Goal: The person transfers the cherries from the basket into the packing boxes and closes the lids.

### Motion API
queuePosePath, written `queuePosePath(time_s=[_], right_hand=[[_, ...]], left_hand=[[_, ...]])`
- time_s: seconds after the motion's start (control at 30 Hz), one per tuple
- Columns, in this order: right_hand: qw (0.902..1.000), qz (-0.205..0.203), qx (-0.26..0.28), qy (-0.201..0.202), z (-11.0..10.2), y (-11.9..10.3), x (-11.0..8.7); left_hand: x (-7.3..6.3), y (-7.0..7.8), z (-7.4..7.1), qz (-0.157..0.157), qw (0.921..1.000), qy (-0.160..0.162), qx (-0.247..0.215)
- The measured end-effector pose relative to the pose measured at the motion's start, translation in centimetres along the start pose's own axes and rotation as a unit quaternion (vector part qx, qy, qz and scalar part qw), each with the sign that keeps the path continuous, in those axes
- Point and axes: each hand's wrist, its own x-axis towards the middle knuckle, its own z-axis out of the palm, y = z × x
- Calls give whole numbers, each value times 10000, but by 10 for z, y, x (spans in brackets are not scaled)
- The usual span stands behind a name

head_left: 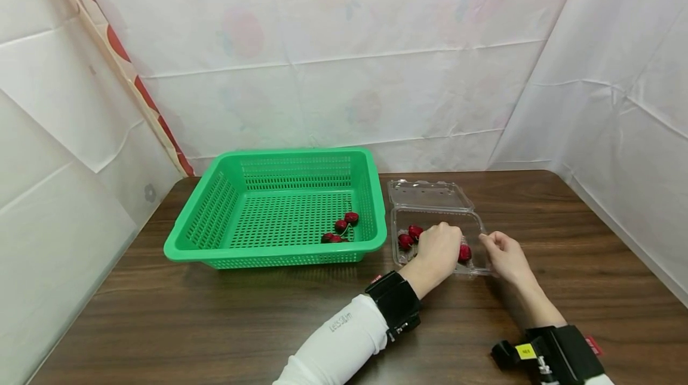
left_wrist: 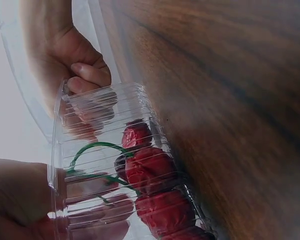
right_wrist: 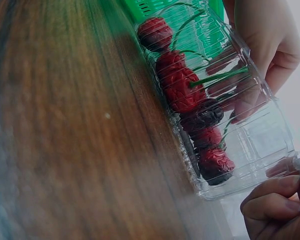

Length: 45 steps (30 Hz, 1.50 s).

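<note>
A clear plastic clamshell box (head_left: pixel 430 212) stands on the table with its lid folded back, holding several dark red cherries (head_left: pixel 415 231) with green stems. My left hand (head_left: pixel 439 248) reaches down into the box among the cherries. In the right wrist view its fingers (right_wrist: pixel 245 100) show through the plastic close to green stems; whether they pinch one is unclear. My right hand (head_left: pixel 507 256) pinches the box's right rim between thumb and curled fingers, also visible in the left wrist view. More cherries (head_left: pixel 341 226) lie in the right front of a green basket (head_left: pixel 274 258).
The basket is left of the box, both on a brown wood-grain table (head_left: pixel 242 319). White sheeting (head_left: pixel 344 98) hangs behind the table and along both sides. Black camera straps (head_left: pixel 395 301) circle both wrists.
</note>
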Motion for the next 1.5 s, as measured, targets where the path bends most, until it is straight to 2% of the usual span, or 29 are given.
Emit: queuePosePath(time_s=[0.23,0.5,0.73,0.9,1.13,1.3,1.5], right_hand=[[10000,-43,-32,31,0,0,0],[9999,-71,-147,-7,-1,0,0],[9994,-110,-340,14,-2,-1,0],[9996,-75,-276,18,-1,-1,0],[9999,-28,-166,-26,0,0,-2],[10000,8,-28,2,1,-1,-1],[10000,42,-26,-1,0,0,-2]], left_hand=[[-3,1,-4,-21,9999,-78,69],[-11,-2,-19,222,9995,198,142],[-18,-11,-34,333,9968,671,266],[-23,-21,-45,409,9932,1027,360],[-29,-41,-57,482,9867,1539,209],[-33,-59,-65,348,9866,1595,16],[-39,-80,-71,157,9858,1670,59]])
